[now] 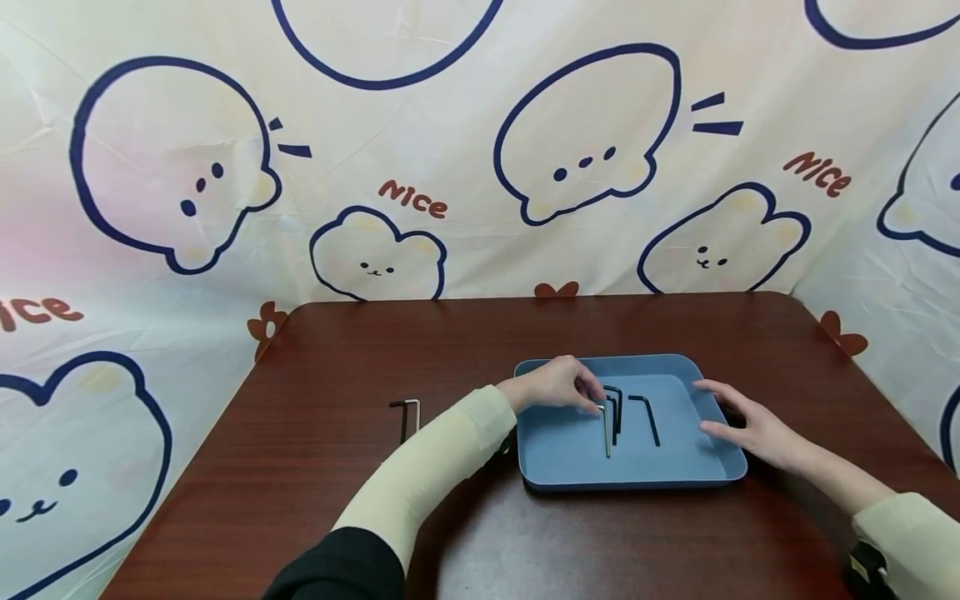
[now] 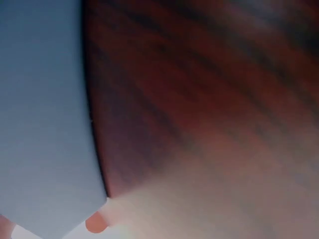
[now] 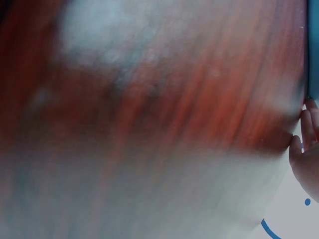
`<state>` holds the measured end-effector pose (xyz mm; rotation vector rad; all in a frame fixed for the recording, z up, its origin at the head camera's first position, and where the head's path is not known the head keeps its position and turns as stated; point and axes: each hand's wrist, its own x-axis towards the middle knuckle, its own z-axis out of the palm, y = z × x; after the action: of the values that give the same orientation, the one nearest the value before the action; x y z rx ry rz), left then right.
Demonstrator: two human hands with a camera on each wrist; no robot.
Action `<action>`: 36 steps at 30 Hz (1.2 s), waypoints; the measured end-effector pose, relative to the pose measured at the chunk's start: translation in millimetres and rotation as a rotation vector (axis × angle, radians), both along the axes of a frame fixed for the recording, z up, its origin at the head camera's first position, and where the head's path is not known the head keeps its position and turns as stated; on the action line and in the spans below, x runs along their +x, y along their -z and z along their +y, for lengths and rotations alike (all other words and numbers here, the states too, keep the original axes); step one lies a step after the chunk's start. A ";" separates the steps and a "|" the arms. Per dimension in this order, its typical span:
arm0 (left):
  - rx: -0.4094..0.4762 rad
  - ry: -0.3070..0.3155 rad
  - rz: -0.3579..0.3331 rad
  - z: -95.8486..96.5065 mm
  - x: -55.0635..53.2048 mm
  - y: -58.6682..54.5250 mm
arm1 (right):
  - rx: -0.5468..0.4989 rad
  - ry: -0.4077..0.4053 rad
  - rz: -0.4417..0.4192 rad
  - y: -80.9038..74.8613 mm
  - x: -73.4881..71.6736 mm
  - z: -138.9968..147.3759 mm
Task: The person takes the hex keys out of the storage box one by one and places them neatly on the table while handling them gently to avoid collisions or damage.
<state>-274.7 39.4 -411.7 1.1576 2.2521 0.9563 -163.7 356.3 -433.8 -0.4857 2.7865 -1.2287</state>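
Note:
My left hand (image 1: 558, 385) reaches over the left part of a blue tray (image 1: 562, 462), its fingertips pinching the short end of a silver hex key (image 1: 607, 437). Close beside that key, two black hex keys (image 1: 619, 412) lie nearly together in the tray. Another black hex key (image 1: 651, 421) lies apart, farther right. At the tray's right side, my right hand (image 1: 750, 425) rests on the rim with fingers extended and thumb spread. The right wrist view catches those fingers (image 3: 308, 129) at the tray's edge. Only the tray's side and blurred table show in the left wrist view.
Left of the tray, a black hex key (image 1: 403, 421) and a silver hex key (image 1: 417, 412) lie on the brown wooden table (image 1: 315, 467), partly behind my left sleeve (image 1: 427, 467). A patterned cloth (image 1: 465, 150) hangs behind the table and along its sides.

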 end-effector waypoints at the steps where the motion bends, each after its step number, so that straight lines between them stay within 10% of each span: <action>1: -0.003 -0.004 0.002 0.0 0.1 0.1 | 0.000 0.001 -0.002 -0.5 -0.1 -0.2; 36: -0.086 0.060 0.197 2.1 0.9 6.7 | 0.015 0.003 0.008 -0.8 0.7 -3.6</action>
<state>-273.7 41.5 -418.5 1.3239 2.3703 0.7422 -163.0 352.6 -433.0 -0.4869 2.8023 -1.2085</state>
